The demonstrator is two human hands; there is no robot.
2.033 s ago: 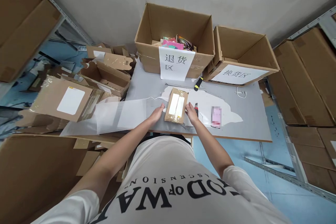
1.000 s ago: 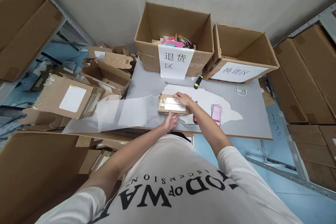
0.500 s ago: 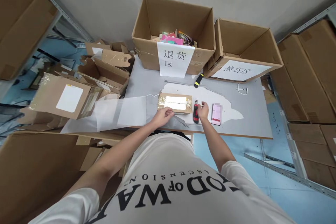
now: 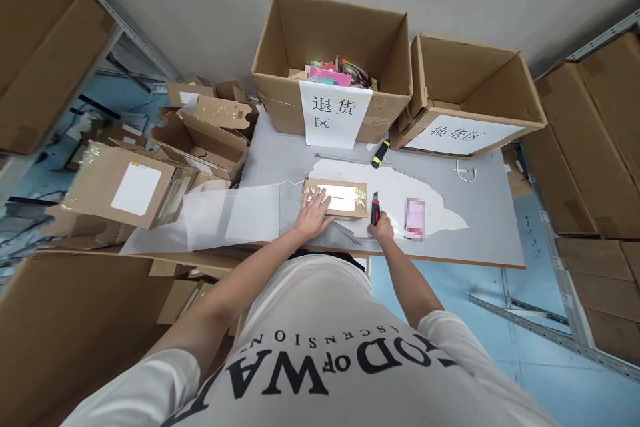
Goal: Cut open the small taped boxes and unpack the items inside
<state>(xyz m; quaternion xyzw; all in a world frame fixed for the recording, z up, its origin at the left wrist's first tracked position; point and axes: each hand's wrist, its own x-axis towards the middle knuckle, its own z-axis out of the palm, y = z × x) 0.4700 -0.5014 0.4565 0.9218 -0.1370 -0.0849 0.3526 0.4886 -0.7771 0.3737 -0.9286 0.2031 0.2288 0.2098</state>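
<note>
We wear a white short-sleeved T-shirt (image 4: 320, 340) with large black serif lettering across the chest, seen upside down from above; a smaller line of spaced capitals runs over it. Both forearms are bare below the sleeves, with no watch, ring or glove showing
</note>
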